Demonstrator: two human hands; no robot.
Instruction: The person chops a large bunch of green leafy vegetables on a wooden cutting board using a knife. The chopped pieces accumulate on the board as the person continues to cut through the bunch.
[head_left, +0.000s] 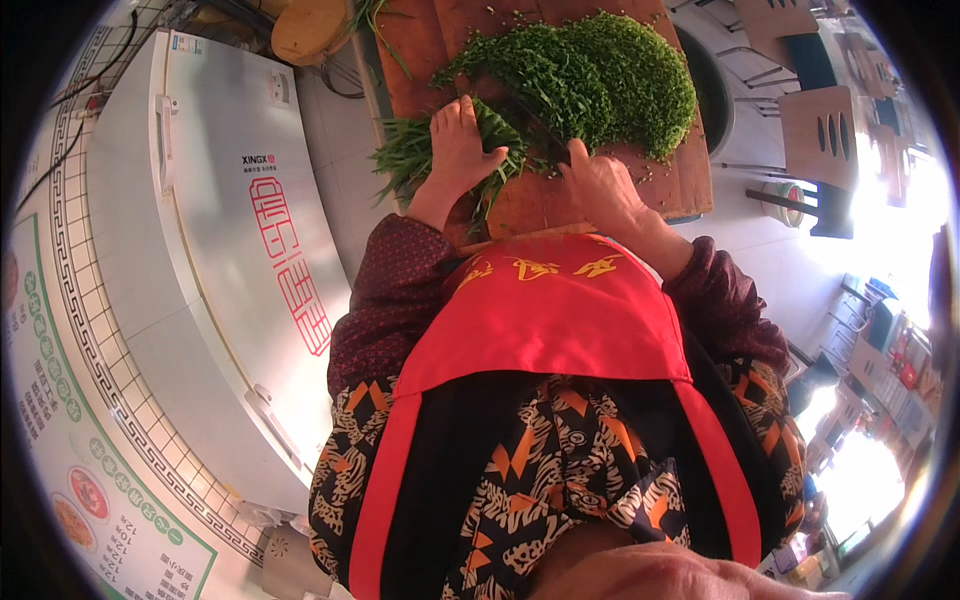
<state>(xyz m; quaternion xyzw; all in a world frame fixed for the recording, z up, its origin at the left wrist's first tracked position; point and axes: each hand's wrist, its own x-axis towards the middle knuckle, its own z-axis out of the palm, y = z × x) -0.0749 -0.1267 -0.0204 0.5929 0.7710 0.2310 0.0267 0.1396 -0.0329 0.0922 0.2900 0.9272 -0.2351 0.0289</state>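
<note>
My left hand (459, 146) presses down on a bunch of long green leaves (409, 146) at the left of the wooden cutting board (525, 206). Its thumb is spread towards the cut end. In my right hand (606, 186) is the handle of a broad kitchen knife. The dark knife blade (534, 124) slants up and left, between the bunch and a large heap of finely chopped greens (585, 82). The heap hides part of the board, and the blade's far end is hard to make out. Small green bits lie scattered on the board.
A white chest freezer (225, 187) stands to the left, with a round wooden board (309, 30) beyond it. A large round tub (701, 90) is right of the cutting board. Further right are chairs (817, 139) and a bucket (781, 204).
</note>
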